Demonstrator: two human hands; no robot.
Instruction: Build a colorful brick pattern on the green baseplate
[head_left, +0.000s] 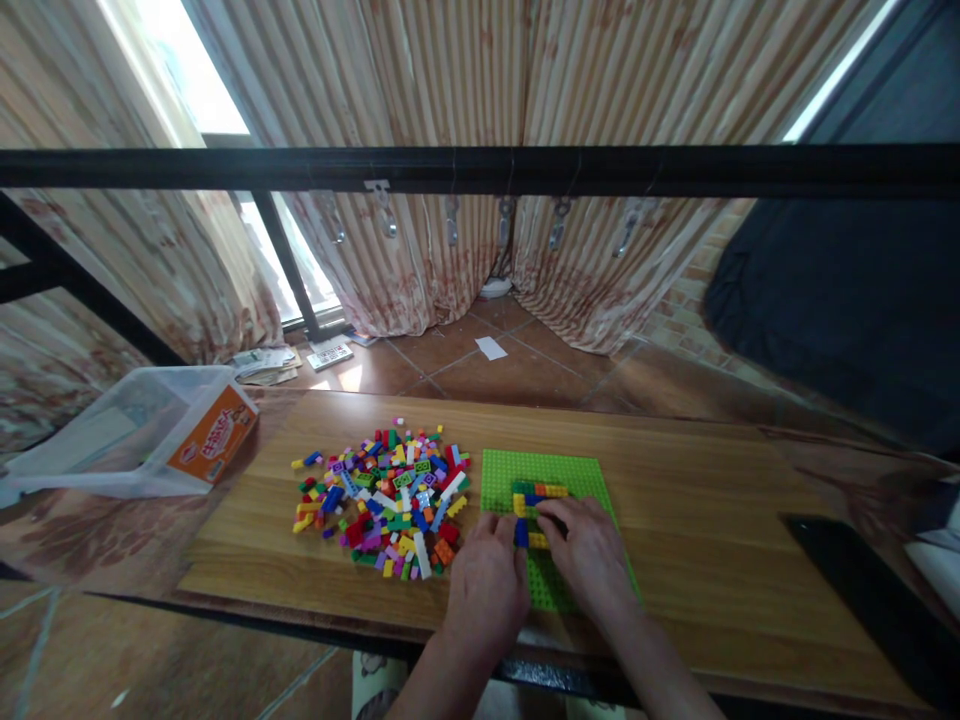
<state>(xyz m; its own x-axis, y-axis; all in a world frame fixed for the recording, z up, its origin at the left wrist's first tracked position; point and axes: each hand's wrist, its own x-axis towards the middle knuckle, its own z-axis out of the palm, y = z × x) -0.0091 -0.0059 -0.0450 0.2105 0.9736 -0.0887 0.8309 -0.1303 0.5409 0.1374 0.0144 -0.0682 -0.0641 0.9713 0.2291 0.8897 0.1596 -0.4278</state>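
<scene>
A green studded baseplate [499, 470] lies on the wooden board, carrying a small structure of toy bricks with a yellow brick [555, 491] in its far row. Over the plate's left side, my left hand [489, 572] is closed, its fingertips against a blue brick [522, 535] at the structure's left edge. My right hand [589, 550] reaches in from the right, thumb and fingers pinched at the middle of the structure. Whatever is in that pinch is hidden by the fingers. To the left spreads a pile of loose toy bricks [401, 500] in many colours.
A clear plastic bin [112, 470] with an orange label stands left of the wooden board [697, 560]. A black flat object [862, 590] lies at the right end. Behind runs a black metal bar [480, 170] with hanging hooks, in front of striped curtains [450, 80].
</scene>
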